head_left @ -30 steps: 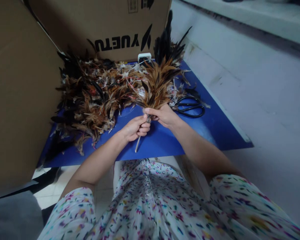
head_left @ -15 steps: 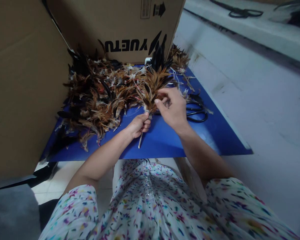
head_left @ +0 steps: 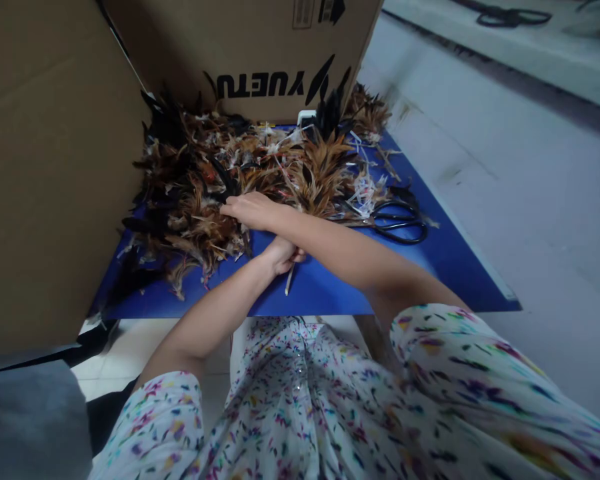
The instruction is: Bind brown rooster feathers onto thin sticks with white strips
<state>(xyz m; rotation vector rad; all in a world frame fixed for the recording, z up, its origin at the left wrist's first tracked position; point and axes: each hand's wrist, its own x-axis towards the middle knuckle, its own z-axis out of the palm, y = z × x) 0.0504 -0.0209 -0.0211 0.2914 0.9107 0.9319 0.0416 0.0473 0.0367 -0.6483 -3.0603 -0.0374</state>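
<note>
My left hand (head_left: 283,257) is closed around the thin stick (head_left: 289,280) of a feather duster, low over the front of the blue table. The duster's brown feathers (head_left: 323,173) fan upward, with black ones (head_left: 329,117) at the tip. Over my left wrist crosses my right forearm. My right hand (head_left: 254,210) is at the edge of a heap of loose brown and black feathers (head_left: 200,220). Its fingers are drawn together among the feathers; what they pinch, if anything, is hidden. Black-handled scissors (head_left: 399,221) lie to the right of the duster.
A cardboard box (head_left: 260,40) stands behind the heap, and another cardboard panel (head_left: 45,167) rises at the left. White string scraps (head_left: 365,193) lie on the blue tabletop (head_left: 450,280). A pale wall (head_left: 505,200) borders the right side, with a ledge holding another pair of scissors (head_left: 513,17).
My right hand has moved left from beside the duster's feathers to the loose heap, its forearm now crossing my left wrist. My left hand still holds the stick. The view has shifted slightly.
</note>
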